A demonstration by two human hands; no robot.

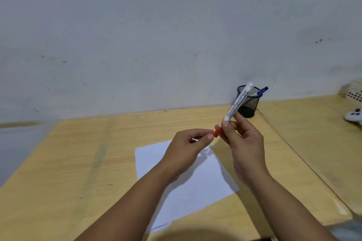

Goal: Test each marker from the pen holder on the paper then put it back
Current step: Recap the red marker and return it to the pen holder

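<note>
Right hand grips a white board marker held tilted above the paper; left hand pinches its red cap, part hidden by fingers. Behind, a mesh pen holder, partly occluded, holds a blue marker. Objects at the table's right edge are cut off.

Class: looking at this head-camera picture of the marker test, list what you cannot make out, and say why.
- Red cap: the left hand and right hand hide whether it is seated.
- Holder: the marker hides part; mesh obscures contents.
- Paper: arms cover much of it.
- White objects, right edge: cut off.
</note>
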